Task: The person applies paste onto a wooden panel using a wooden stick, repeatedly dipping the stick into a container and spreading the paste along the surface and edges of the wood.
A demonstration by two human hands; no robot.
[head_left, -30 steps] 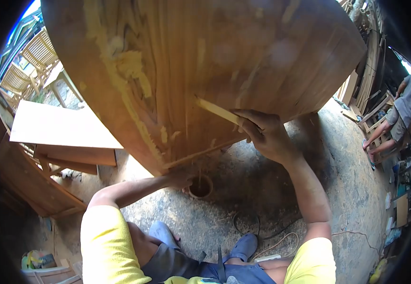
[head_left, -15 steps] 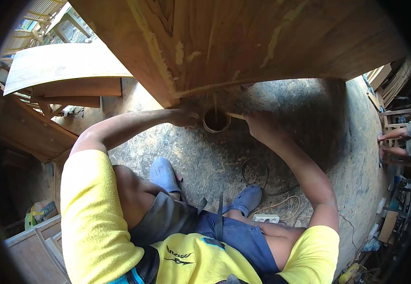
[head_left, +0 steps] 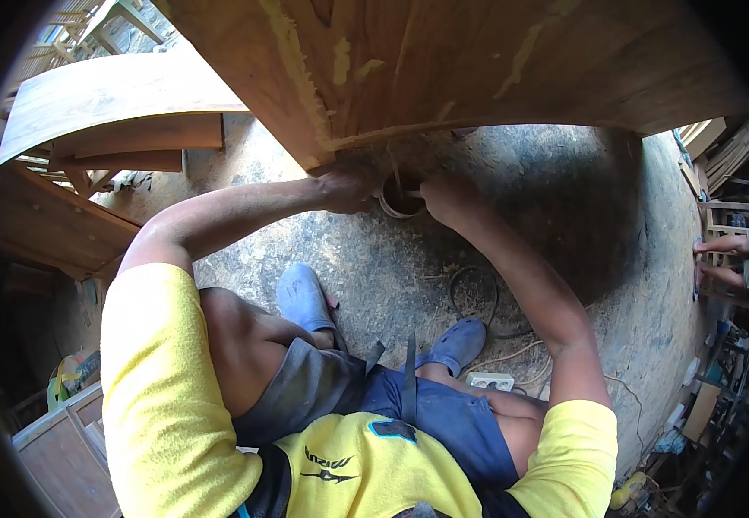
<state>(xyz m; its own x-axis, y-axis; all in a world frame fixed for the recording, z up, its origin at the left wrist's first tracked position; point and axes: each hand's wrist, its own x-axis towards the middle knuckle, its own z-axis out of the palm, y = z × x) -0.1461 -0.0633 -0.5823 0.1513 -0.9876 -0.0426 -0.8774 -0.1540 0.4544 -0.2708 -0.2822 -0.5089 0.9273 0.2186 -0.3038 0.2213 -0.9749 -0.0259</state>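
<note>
A small round cup with a pale rim and dark inside is just below the edge of a big wooden panel. My left hand is closed at its left side, seemingly gripping it, though shadow hides the fingertips. My right hand is closed around a short light stick, whose end reaches over the mouth of the cup. A second thin pale strip rises from the cup toward the panel. Yellowish filler streaks mark the panel's face.
A curved pale board rests at the left. A white power strip and cables lie on the dusty floor by my right shoe. Another person's legs show at the far right, above scattered tools.
My right hand has moved left to the cup, and the stick now reaches over its mouth. My left hand stays beside the cup. The view has shifted slightly.
</note>
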